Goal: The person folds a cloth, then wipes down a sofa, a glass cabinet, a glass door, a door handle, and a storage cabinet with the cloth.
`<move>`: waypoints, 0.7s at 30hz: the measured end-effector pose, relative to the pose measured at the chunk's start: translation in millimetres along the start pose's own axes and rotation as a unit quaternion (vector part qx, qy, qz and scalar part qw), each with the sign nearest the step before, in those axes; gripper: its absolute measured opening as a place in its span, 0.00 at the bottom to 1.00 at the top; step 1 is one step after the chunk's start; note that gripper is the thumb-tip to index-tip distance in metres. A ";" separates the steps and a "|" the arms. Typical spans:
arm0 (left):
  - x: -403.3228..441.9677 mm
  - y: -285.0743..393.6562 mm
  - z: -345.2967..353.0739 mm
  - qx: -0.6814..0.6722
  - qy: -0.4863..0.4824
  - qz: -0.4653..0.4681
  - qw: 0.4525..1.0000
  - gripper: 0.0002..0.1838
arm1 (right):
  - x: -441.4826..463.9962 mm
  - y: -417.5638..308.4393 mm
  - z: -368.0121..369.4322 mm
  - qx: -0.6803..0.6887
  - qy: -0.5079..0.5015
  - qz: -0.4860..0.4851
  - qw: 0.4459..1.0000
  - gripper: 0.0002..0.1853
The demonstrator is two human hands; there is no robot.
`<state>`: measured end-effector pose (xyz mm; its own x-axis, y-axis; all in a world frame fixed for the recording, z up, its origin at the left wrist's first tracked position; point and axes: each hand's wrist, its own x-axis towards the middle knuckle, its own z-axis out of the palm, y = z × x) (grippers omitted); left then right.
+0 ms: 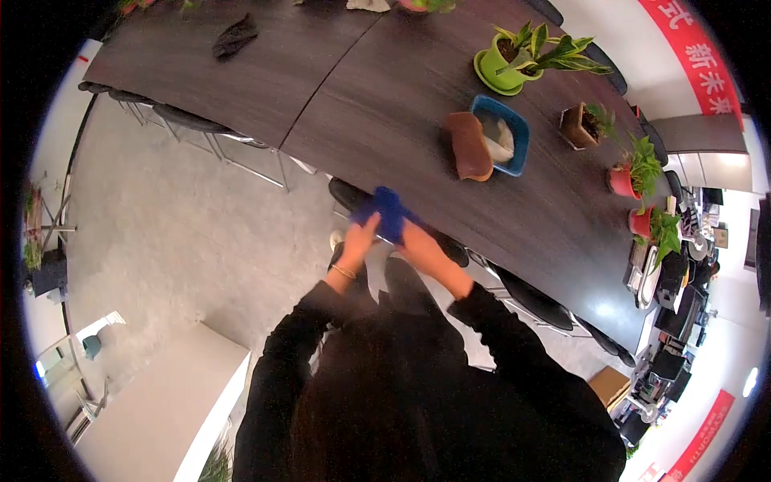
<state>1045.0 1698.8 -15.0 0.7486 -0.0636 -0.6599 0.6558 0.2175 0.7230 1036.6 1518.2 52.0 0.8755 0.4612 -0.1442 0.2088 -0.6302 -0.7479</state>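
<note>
Both hands hold a blue cloth (387,210) in front of my body, just off the near edge of the dark table (385,128). My left hand (358,239) grips its left side, and my right hand (421,246) has its right side. Motion blurs the cloth and fingers. On the table beyond stands a blue basin (522,145) with a pale, wet-looking thing (499,140) in it. A brown container-like piece (468,146) lies against the basin's left side.
Behind the basin stands a green pot (504,76) with a striped-leaf plant. A brown square pot (575,127) and red pots (623,181) with leafy plants stand to the right. A dark crumpled thing (235,38) lies far left. Black chairs (534,301) line the near edge.
</note>
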 end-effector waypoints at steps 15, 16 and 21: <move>38.8 -8.7 -18.9 0.109 0.061 0.051 0.991 0.20 | 19.8 -22.7 24.0 -0.029 0.082 0.053 0.995 0.23; 40.3 -44.5 -5.7 0.048 0.046 0.119 0.991 0.18 | -6.1 -20.2 13.2 -0.022 0.098 0.078 0.992 0.23; 7.1 -122.6 88.7 0.050 0.000 -0.007 0.999 0.19 | -144.1 72.0 -16.8 -0.127 0.106 0.065 0.984 0.31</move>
<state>978.5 1585.3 -90.1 0.7398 -0.0667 -0.6695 0.6721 0.1184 0.7309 932.8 1395.9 29.8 0.9676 0.2427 -0.0700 0.1672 -0.8233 -0.5425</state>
